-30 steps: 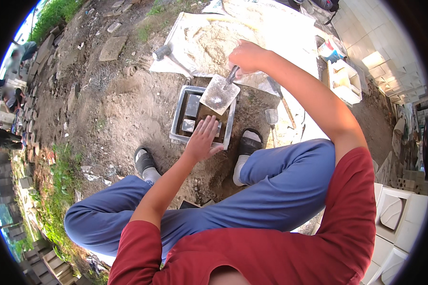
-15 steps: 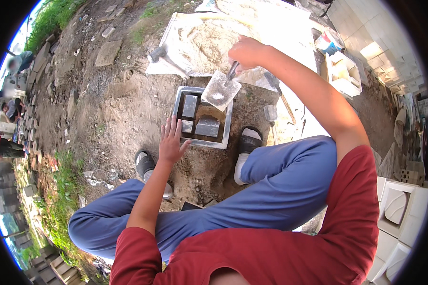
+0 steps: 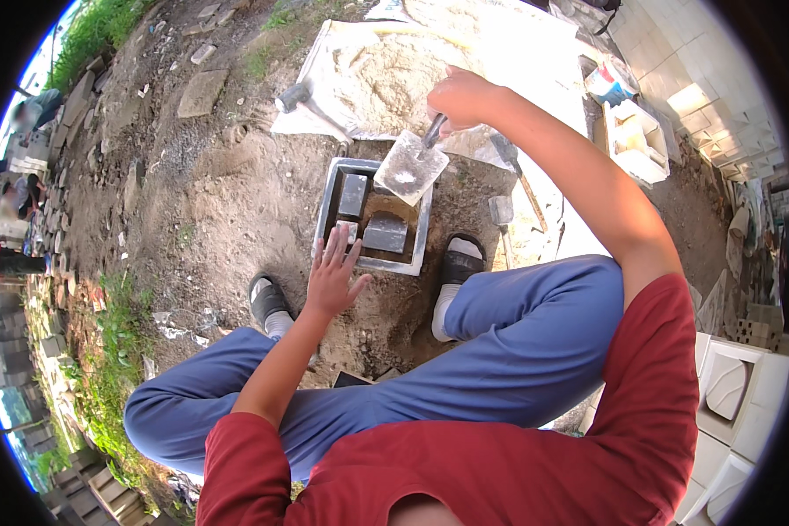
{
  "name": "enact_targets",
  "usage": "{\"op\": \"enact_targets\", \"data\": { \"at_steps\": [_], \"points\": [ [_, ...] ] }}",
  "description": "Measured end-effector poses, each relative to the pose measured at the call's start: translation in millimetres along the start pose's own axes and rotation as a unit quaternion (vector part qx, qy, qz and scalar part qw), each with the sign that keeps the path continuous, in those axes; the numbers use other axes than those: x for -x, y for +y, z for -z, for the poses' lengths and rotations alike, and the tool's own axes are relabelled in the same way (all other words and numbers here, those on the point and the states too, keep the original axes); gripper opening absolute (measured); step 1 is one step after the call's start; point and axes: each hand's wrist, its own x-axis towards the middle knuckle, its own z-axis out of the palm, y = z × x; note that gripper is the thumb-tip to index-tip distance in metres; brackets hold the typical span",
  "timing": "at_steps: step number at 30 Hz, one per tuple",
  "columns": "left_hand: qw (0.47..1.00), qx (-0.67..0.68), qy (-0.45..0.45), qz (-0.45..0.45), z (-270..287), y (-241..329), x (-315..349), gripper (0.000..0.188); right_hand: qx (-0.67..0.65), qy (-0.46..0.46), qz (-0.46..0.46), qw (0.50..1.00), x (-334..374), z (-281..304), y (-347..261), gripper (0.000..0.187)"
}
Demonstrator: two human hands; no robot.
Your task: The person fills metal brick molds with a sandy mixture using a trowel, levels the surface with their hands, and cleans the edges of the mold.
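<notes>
A rectangular grey mould frame (image 3: 421,230) lies on the dirt between my feet, with several dark blocks (image 3: 385,234) inside it. My left hand (image 3: 330,279) is over the frame's near left corner, its fingers spread and nothing in them; whether the fingertips touch the frame or a small block I cannot tell. With my right hand (image 3: 461,98) I grip a trowel (image 3: 409,168) by its handle. The trowel's flat square blade, smeared with pale powder, hangs above the frame's far right corner. Behind it, a heap of pale sandy mix (image 3: 386,74) lies on a white sheet (image 3: 311,123).
A mallet (image 3: 293,96) rests on the sheet's left corner. Right of the frame lie two long-handled tools, a scraper (image 3: 501,210) and a small shovel (image 3: 503,149). A white mould box (image 3: 636,140) and a bucket (image 3: 608,83) stand at the right. People (image 3: 26,195) are at far left.
My left hand has drawn back toward me and slightly right, off the frame's left edge. The right hand and trowel have shifted only a little to the right.
</notes>
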Motion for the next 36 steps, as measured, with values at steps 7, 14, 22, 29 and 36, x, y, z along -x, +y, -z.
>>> {"op": "enact_targets", "data": {
  "at_steps": [7,14,22,29,36],
  "points": [
    [0.999,0.021,0.018,0.030,1.6,27.7,-26.8,0.052,0.015,0.005,-0.007,1.000,-0.2,-4.4,2.6,0.025],
    [0.994,0.073,-0.010,0.080,-14.7,69.6,-52.5,0.068,-0.007,0.003,0.004,1.000,-2.5,-9.7,3.1,0.020],
    [0.997,0.044,-0.053,0.042,-5.6,25.8,-45.4,0.065,-0.006,-0.008,0.004,1.000,-8.0,-12.2,2.2,0.019],
    [0.991,-0.022,-0.099,0.083,19.5,-37.6,-35.8,0.071,-0.013,-0.020,0.001,1.000,-5.3,-5.8,-2.0,0.019],
    [0.991,0.051,-0.078,0.095,1.8,1.7,-45.4,0.063,-0.028,-0.053,-0.007,0.998,-9.7,-5.2,0.9,0.020]
  ]
}}
